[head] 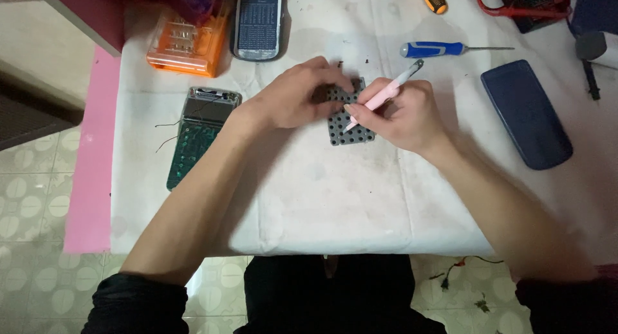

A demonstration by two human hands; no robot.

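Left hand (293, 96) clamped on grey perforated pad (351, 125), right hand (402, 115) gripping pink tool (384, 94), orange case (187, 44) beyond.

1. Orange translucent plastic case (183, 46), rectangular, upper left of the frame, on the white table cover.
2. Small display window (212, 94) at the top end of the green circuit board, left of centre; narrow, rectangular, greyish and unlit.

A white-covered table (335, 199) bears a grey perforated pad (351, 129), green circuit board (196, 141), blue screwdriver (432, 49) and dark blue cover (526, 112).
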